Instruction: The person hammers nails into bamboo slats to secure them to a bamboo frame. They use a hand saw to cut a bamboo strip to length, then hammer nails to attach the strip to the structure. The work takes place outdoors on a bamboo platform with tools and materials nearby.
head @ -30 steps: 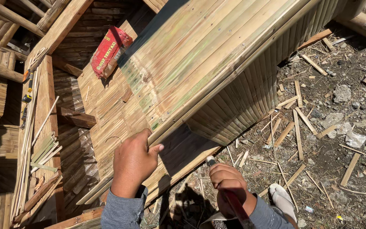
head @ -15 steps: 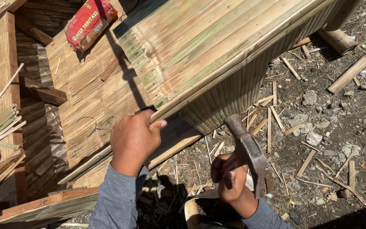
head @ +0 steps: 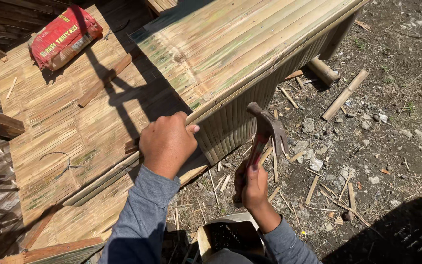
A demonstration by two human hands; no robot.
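My left hand [head: 168, 143] is closed and pressed against the edge trim strip of a woven bamboo panel [head: 240, 44], fingers curled at the strip; what they pinch is hidden. My right hand [head: 253, 185] grips the red handle of a claw hammer [head: 265, 128], whose dark metal head is raised just right of the panel's slatted side [head: 250, 110]. A lower bamboo platform [head: 59, 132] lies beneath my left arm.
A red sack [head: 63, 37] lies on the platform at the upper left, with a wooden batten [head: 106, 79] beside it. Bamboo offcuts, sticks [head: 345, 94] and stones litter the dirt ground at the right. A container of small dark pieces [head: 228, 237] sits below my right hand.
My right hand has swung the hammer up and left toward the panel edge. My left hand has stayed on the edge strip while the view shifted.
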